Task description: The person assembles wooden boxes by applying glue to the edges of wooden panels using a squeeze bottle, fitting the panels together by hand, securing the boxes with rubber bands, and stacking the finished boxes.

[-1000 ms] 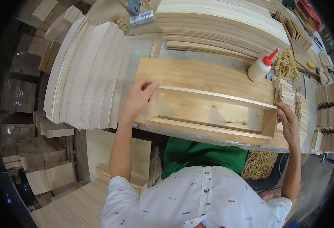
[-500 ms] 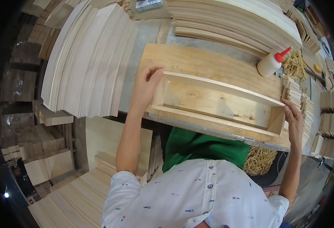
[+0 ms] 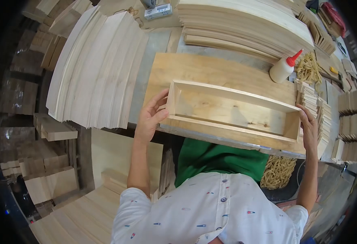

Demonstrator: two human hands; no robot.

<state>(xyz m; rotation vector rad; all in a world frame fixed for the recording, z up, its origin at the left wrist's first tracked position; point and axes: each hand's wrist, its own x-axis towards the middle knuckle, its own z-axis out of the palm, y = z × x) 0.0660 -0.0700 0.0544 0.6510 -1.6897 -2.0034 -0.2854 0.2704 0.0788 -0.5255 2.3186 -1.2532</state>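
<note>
Fingers and thumb of the left hand (image 3: 149,118) stand apart, their tips touching the outer face of a long wooden frame (image 3: 231,94) at its left end, with the thumb near the front corner. At the opposite end, the right hand (image 3: 308,128) has its fingertips on the back corner and the palm side turned toward the end piece; whether it pinches the wood there, I cannot tell. Between the two hands, the frame lies over a wide plywood board (image 3: 211,66) at the front of the workbench (image 3: 145,61), its long sides slanting slightly down toward the right. Behind its right half stands a white bottle (image 3: 280,72) with a red nozzle, near a heap of tan bands (image 3: 307,70). Small wood strips (image 3: 308,97) are stacked just beyond the right hand. Left of the board rises a tall stack of pale sheets (image 3: 93,73), and behind the board lies a pile of long planks (image 3: 243,30). Farther back, a small blue and white box (image 3: 158,11) rests on the bench. Below the front edge, green cloth (image 3: 219,162) hangs at the person's waist, beside more tan bands in a dark container.
</note>
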